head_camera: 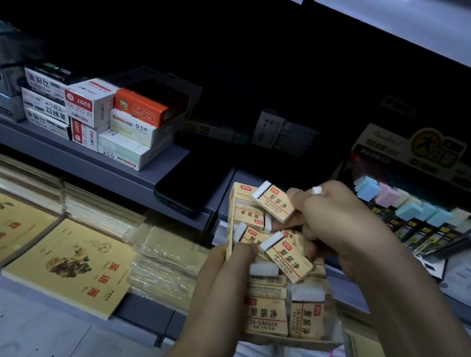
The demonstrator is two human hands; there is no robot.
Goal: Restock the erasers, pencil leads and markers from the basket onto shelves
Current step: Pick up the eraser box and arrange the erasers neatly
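On the left, small boxes [130, 126] sit in piles on a grey shelf [76, 151]. Under them lie yellow books [70, 266]. A black phone [186, 182] lies at the shelf's front edge. Next comes the left hand [219, 284]. It holds up an open eraser box [288, 341], with its thumb curled over the side. The box is full of yellow erasers, and one loose eraser [287, 258] lies tilted on top. The right hand [342, 224] pinches one eraser [275, 205] just above the box. On the far right stands a rack of blue and pink blocks [410, 204].
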